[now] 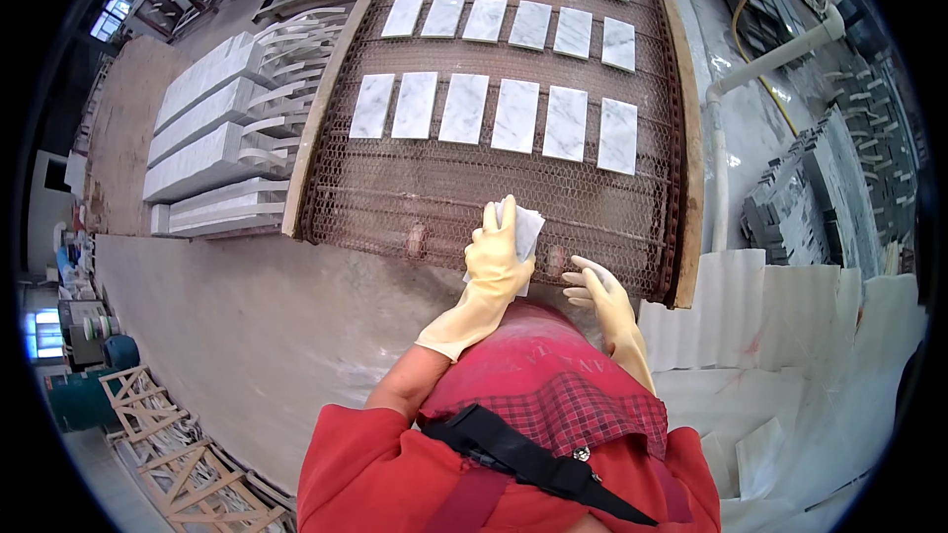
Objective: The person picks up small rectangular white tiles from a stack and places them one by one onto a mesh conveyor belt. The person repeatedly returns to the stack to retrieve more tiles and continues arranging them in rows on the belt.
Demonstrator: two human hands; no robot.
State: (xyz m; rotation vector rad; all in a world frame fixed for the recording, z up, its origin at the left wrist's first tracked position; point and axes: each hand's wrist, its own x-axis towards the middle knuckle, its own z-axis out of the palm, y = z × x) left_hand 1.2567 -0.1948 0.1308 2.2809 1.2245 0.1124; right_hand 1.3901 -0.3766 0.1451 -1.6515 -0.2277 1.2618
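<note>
In a cream rubber glove, my left hand (496,252) is closed round a small stack of marble tiles (530,231) over the near end of the mesh conveyor (375,207). How many tiles it holds is hidden behind the fingers. My right hand (604,298), gloved the same way, is just right of the stack with its fingers stretched out and nothing in them. Farther up the belt, white rectangular tiles with grey veins lie flat in rows. The nearest row includes one tile (462,109) near its middle and another (617,136) at its right end.
Wooden rails (688,128) edge the conveyor. Strapped bundles of marble pieces (202,154) sit on its left. To the right are a white pipe (719,168), stacked grey slabs (810,202) and pale sheets (706,316). A wooden crate frame (183,459) stands at lower left.
</note>
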